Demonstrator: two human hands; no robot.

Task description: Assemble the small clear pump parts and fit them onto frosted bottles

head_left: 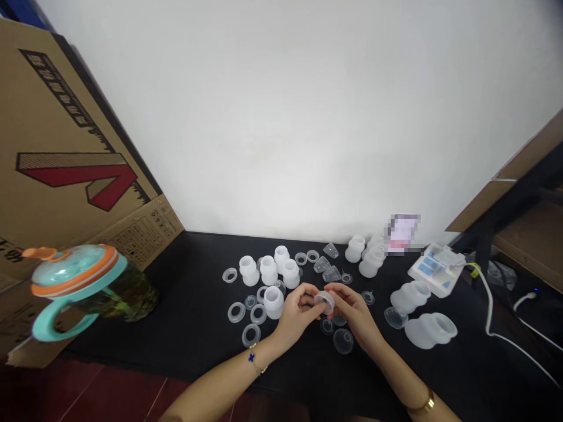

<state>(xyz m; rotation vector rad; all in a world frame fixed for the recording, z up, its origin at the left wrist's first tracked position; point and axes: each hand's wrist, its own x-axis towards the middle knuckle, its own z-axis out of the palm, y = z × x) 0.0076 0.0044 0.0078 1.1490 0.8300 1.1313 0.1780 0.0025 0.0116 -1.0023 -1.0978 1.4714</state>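
Observation:
Between my hands is a translucent bottle ring [324, 300], gripped at its rim from both sides. My left hand [298, 309] closes its fingers and thumb on one side. My right hand [357, 315] pinches the other side; some of its fingertips are hidden behind the ring. To the left stand several small white bottles [273, 302], with loose rings [251, 335] lying about them. Just below my hands lie clear silicone nipples [343, 340] with wide bases. Clear caps [331, 274] lie beyond my hands on the black table [193, 328].
More white bottles [372, 262] stand near the wall, and wide ones [431, 330] lie at the right. A white box-like device [437, 269] with a cable [490, 310] sits behind them. At the left are a lidded jug [79, 272] and a cardboard box [65, 135].

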